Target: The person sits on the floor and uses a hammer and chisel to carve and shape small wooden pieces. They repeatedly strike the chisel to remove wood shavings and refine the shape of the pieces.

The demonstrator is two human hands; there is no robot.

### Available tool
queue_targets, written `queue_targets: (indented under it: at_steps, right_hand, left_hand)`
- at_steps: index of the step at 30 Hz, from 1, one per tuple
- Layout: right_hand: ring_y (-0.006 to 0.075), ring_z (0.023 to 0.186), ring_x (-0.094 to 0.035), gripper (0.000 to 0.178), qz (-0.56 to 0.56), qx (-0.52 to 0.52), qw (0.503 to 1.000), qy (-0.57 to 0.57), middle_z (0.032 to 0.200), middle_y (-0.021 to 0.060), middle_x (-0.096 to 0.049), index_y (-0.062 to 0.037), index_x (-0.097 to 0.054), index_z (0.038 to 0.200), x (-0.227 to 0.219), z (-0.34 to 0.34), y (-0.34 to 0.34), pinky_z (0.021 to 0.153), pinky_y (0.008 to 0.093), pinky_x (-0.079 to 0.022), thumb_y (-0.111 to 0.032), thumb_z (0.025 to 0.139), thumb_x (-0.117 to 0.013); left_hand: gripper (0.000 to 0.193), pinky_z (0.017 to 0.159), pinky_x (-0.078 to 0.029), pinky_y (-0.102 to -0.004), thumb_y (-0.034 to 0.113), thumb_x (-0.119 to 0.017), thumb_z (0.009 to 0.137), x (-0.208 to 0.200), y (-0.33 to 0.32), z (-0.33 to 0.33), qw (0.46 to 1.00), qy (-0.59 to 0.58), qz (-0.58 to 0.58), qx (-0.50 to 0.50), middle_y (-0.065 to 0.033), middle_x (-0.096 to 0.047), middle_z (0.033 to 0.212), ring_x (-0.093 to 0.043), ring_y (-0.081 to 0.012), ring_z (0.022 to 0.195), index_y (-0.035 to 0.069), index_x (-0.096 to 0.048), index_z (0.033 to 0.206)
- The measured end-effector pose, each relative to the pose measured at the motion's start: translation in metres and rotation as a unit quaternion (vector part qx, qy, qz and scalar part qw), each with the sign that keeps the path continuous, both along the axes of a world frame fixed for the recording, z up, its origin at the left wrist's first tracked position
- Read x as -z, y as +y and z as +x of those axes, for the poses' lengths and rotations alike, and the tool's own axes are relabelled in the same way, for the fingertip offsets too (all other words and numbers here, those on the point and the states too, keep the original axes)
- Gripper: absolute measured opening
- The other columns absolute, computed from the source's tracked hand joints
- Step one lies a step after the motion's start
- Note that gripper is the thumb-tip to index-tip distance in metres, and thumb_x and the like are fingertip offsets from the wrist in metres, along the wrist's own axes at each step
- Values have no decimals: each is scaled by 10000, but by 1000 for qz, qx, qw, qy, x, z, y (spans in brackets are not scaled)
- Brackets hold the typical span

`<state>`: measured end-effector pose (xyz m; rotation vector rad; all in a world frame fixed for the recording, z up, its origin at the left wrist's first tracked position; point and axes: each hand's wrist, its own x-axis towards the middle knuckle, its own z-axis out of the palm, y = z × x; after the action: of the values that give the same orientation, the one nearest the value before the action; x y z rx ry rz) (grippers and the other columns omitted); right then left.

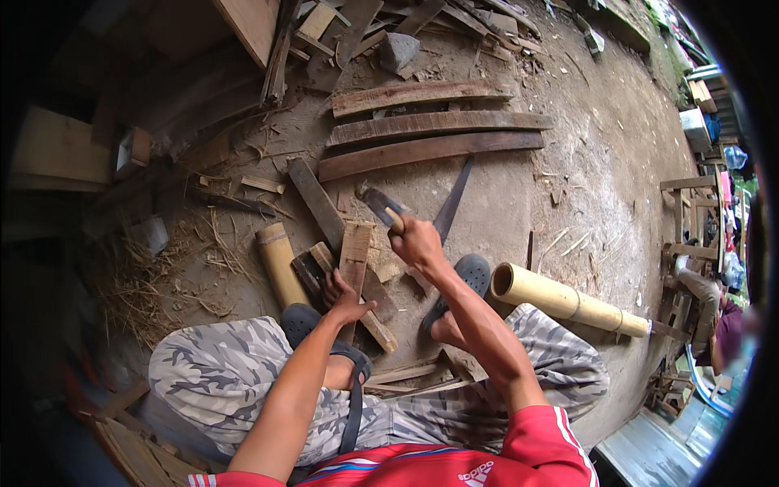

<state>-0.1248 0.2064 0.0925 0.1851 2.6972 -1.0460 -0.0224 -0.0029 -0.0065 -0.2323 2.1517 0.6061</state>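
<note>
Board (355, 247), short and brown, sits between the person's feet over loose offcuts (377, 329); whether it lies flat or tilts, cannot tell. Left hand (347, 300): fingers closed about its nearer part, apparently steadying it. Right hand (419, 243): fingers wrapped around the handle of a chopping blade (378, 204), near the board's far end. Step in hand, as judged: trimming the board with short strokes. Recommend holding well back from the cut, with the left thumb tucked in; at present it juts out to the right. Seat the board firmly first, since a rocking base could deflect the edge. Direct strokes away from left shoe (300, 323) and right shoe (472, 274). Low, controlled swings should suit best.
</note>
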Motion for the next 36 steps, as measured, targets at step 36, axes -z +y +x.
queue_targets:
  at_steps: [36]
  right_hand:
    - [405, 703, -653, 171, -66, 28, 995, -63, 750, 236, -653, -26, -661, 868, 9, 6, 6, 668, 471, -507, -171, 804, -597]
  left_hand:
    - [1420, 1122, -42, -595, 539, -826, 647, 15, -3, 13, 1000, 26, 3, -9, -353, 151, 1506, 102, -501, 1411, -25, 207, 1441]
